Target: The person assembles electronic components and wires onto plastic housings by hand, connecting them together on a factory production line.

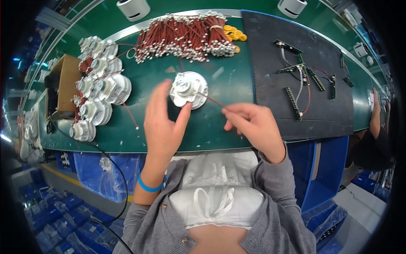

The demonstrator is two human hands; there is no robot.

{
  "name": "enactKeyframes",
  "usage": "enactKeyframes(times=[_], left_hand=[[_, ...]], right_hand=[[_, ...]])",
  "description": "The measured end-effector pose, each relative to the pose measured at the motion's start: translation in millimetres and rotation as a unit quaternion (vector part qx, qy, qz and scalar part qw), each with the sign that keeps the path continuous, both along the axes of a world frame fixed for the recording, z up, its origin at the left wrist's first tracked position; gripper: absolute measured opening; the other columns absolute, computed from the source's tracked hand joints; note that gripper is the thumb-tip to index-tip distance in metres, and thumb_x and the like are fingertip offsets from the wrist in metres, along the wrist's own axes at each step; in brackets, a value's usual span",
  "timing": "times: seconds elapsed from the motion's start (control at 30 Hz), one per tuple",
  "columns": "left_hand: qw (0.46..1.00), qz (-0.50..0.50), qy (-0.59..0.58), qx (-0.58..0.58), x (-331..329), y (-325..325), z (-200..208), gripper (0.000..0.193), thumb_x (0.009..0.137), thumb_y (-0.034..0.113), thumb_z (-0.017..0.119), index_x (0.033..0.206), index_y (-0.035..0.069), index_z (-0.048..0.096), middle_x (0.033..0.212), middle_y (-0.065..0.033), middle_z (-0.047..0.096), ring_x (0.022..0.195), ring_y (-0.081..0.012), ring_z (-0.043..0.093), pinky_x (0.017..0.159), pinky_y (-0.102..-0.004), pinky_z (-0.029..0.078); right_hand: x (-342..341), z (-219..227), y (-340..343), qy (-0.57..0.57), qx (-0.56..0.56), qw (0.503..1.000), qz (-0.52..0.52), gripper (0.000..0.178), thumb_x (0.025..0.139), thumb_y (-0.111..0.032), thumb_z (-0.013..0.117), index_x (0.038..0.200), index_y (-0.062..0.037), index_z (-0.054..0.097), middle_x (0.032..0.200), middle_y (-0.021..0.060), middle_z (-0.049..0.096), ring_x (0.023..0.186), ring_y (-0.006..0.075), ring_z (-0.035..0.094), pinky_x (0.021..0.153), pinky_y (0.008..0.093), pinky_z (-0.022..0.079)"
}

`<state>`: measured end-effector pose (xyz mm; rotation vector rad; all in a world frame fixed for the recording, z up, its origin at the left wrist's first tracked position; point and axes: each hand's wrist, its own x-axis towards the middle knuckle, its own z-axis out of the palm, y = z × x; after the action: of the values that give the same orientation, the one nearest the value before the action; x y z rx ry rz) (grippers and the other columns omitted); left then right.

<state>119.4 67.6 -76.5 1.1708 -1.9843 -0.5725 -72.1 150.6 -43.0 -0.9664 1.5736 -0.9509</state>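
A white round housing with a silver round centre lies on the green table in front of me. My left hand is curved around its left side, the thumb at its near edge; the fingers are slightly blurred. A thin red wire runs from the housing toward the right. Its far end is pinched between the thumb and forefinger of my right hand, which hides the tip. Similar white housings, several of them with red wires, stand clustered on the left.
Bundles of red wires with white connectors lie at the back, beside yellow discs. On the right, a black mat carries green circuit boards. A cardboard box stands far left. Another person's arm shows far right.
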Motion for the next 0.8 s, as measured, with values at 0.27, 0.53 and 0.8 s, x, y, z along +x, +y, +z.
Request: enactKeyframes(times=[0.27,0.53,0.8], left_hand=[[0.950,-0.268,-0.013,-0.158,-72,28,35,0.031,0.067,0.002,0.065,0.097,0.006,0.066,0.098,-0.0067,0.063,0.089,-0.0238,0.060,0.091,-0.0420,0.046],[0.923,-0.320,-0.105,-0.188,-97,5,26,0.026,0.069,0.006,0.068,0.094,0.009,0.063,0.083,-0.0013,0.058,0.080,-0.0171,0.057,0.096,-0.0414,0.042],[0.923,-0.379,0.065,0.000,-103,-8,44,0.018,0.076,0.007,0.060,0.090,0.007,0.049,0.076,-0.0068,0.050,0.069,-0.0251,0.047,0.066,-0.0367,0.035]], right_hand=[[-29,7,19,0.205,-0.143,0.967,0.051,0.015,0.087,-0.014,0.060,0.092,-0.0009,0.067,0.070,0.0088,0.066,0.057,0.0143,0.063,0.052,0.0259,0.046],[-166,55,51,0.396,-0.103,0.880,-0.240,0.023,0.080,-0.009,0.065,0.102,-0.0041,0.067,0.088,0.0088,0.067,0.076,0.0198,0.061,0.068,0.0281,0.048],[-243,44,-19,0.591,-0.149,0.781,0.134,0.032,0.076,-0.008,0.066,0.107,-0.0051,0.065,0.092,0.0077,0.065,0.095,0.0252,0.055,0.083,0.0338,0.044]])
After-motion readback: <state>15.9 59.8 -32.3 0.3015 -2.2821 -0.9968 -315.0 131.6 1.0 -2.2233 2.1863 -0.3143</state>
